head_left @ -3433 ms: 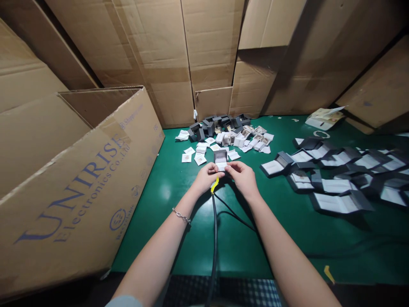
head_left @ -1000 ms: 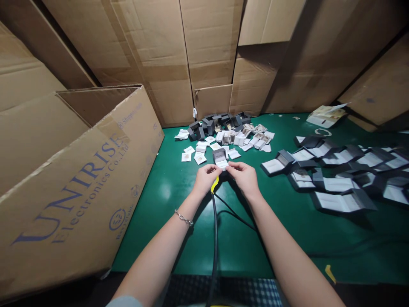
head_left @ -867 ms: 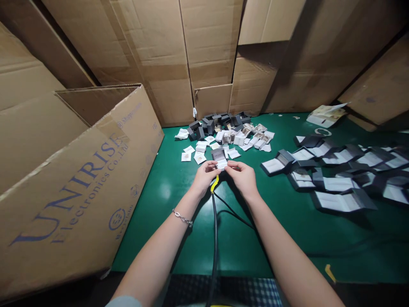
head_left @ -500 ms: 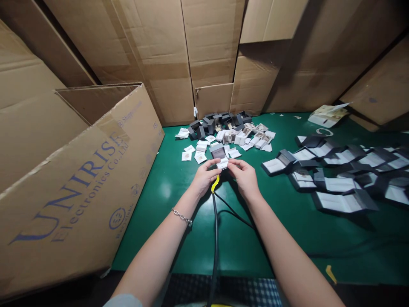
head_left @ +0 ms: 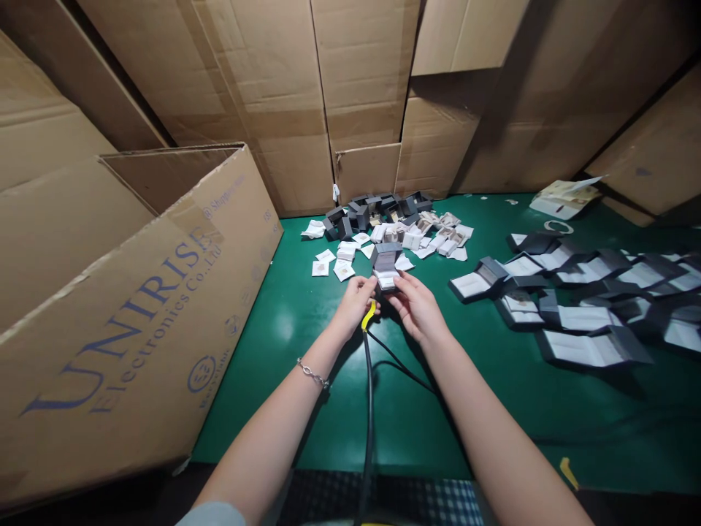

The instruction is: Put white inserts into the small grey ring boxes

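Observation:
A small dark grey jewellery box [head_left: 386,257] stands with its lid raised in front of me, a white insert [head_left: 386,279] inside its base. My right hand [head_left: 419,301] grips the box's right side between thumb and fingers. At its left front corner are the closed fingertips of my left hand [head_left: 355,301]; whether they pinch the box or only touch it, I cannot tell. Just below them a yellow tag [head_left: 369,315] shows on a black cable [head_left: 369,394] running toward me. Beyond the box lie loose white inserts [head_left: 412,237] and several dark box parts [head_left: 358,217].
Many open grey boxes with white insides [head_left: 591,343] spread over the right of the green table [head_left: 274,372]. A large cardboard carton [head_left: 136,314] stands at the left. Stacked cartons [head_left: 263,95] wall off the back. Paper packets [head_left: 567,197] lie at the back right.
The white insert, held between both hands before, now sits in the grey box. My right hand has closed on the box's side, and the box appears slightly nearer and to the right.

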`<state>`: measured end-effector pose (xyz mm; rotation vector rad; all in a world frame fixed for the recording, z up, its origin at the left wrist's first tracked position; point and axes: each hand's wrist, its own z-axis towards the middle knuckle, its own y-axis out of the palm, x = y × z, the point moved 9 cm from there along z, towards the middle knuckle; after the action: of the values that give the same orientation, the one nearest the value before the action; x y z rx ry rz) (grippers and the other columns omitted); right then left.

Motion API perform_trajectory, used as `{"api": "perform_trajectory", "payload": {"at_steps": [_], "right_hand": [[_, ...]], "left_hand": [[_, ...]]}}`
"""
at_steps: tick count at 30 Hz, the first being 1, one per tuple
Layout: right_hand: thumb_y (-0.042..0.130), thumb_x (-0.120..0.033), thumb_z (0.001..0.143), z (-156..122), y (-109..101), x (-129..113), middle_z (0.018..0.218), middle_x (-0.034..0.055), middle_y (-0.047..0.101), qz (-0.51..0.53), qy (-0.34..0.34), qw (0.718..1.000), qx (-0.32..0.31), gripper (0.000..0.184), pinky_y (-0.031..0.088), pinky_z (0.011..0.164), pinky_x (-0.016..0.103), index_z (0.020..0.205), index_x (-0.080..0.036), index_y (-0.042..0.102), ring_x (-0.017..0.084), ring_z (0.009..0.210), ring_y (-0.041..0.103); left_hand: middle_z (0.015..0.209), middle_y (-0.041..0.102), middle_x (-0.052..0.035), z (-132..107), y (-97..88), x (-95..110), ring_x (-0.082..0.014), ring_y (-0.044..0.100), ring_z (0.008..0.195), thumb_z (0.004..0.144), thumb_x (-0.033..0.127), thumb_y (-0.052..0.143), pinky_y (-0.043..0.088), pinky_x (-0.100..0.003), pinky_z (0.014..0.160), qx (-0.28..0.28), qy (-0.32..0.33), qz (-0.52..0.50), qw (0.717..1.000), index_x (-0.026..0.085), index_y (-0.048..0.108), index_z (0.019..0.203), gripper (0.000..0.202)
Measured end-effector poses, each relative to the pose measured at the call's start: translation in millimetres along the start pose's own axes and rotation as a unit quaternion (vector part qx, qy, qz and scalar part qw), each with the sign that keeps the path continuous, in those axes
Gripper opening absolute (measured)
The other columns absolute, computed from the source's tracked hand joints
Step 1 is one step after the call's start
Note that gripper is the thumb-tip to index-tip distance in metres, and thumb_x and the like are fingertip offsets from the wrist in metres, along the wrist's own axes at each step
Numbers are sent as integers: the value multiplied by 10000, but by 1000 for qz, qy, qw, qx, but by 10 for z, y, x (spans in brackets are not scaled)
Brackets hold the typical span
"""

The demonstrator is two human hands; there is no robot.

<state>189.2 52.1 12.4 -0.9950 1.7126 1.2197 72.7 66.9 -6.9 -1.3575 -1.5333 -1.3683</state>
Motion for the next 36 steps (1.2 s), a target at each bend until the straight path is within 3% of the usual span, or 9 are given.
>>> {"api": "perform_trajectory", "payload": {"at_steps": [3, 8, 11, 14, 17, 24, 36], "right_hand": [[663, -315, 613, -36, 42, 16, 786, 5, 679, 11, 13, 1000, -3, 373, 524, 604, 251, 950, -214, 540, 141, 686, 638], [671, -382, 622, -26, 71, -14, 720, -13, 648, -35, -12, 999, -17, 408, 490, 489, 218, 954, -198, 522, 115, 572, 600], [616, -480, 668, -3, 36, 66, 526, -53, 549, -108, 19, 994, -15, 326, 372, 346, 182, 798, -199, 512, 80, 395, 488], [535, -553, 716, -34, 105, 173, 411, -63, 455, -128, 71, 987, -66, 366, 283, 296, 178, 660, -194, 488, 66, 313, 397], [500, -571, 735, -96, 174, 170, 377, -56, 422, -139, 80, 982, -98, 417, 238, 283, 177, 578, -186, 470, 59, 292, 358], [518, -571, 723, -145, 150, 119, 350, -79, 352, -139, 97, 983, -71, 422, 198, 281, 167, 554, -202, 404, 50, 279, 311], [525, -507, 733, -120, 164, 207, 349, -93, 325, -117, 110, 983, -85, 370, 191, 276, 160, 576, -200, 391, 45, 275, 299]], "left_hand": [[534, 478, 45, -15, 77, -75, -70, 478, 385, 717, 583, 556, 383, -196, 370, -38, -44, 45, 997, 152, 475, 762, 441], [440, 435, 67, -47, 62, -23, -70, 451, 364, 682, 551, 602, 367, -195, 370, -27, -34, 38, 998, 143, 526, 749, 420], [478, 486, 51, -48, 55, 3, -68, 453, 383, 680, 533, 599, 381, -203, 393, -31, -22, 20, 999, 137, 556, 790, 414], [444, 447, 60, -31, 49, 5, -64, 429, 369, 680, 531, 593, 374, -203, 399, -36, -10, 12, 999, 137, 556, 756, 403], [425, 425, 60, -18, 62, -4, -67, 414, 360, 691, 546, 571, 360, -205, 388, -48, 0, 16, 999, 141, 550, 713, 406], [364, 282, 71, -24, 50, -46, -43, 250, 315, 702, 596, 531, 193, -217, 328, -57, -20, 64, 996, 176, 432, 523, 467], [396, 292, 86, -35, 52, -66, -32, 232, 338, 680, 466, 542, 166, -206, 349, -58, -62, 49, 995, 173, 406, 559, 345]]}}
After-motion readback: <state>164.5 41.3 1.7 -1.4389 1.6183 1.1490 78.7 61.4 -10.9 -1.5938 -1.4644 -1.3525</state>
